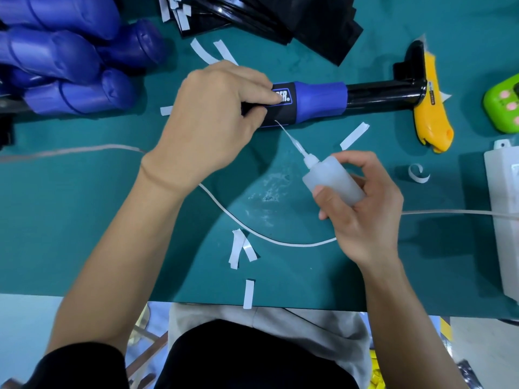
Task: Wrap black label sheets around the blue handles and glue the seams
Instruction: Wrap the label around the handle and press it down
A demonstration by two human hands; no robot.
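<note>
Spare handles [64, 60] piled far left on the mat [84, 206]. Left hand [213, 119] clamps label [283, 108] around handle [320, 99], lying crosswise mid-table. Sheets [280, 21] stacked behind. Bottle [334, 181] nozzle tip meets label's near edge (seam itself not discernible). Right hand [362, 209] grips bottle. Cutter [429, 108] far right.

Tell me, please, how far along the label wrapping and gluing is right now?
Done: a black label sheet is already wrapped around the blue handle. In hand: the left hand grips the handle while the right hand holds the glue bottle with its nozzle at the label's lower edge. Left: the piled blue handles show no labels, and a stack of black sheets lies waiting.
</note>
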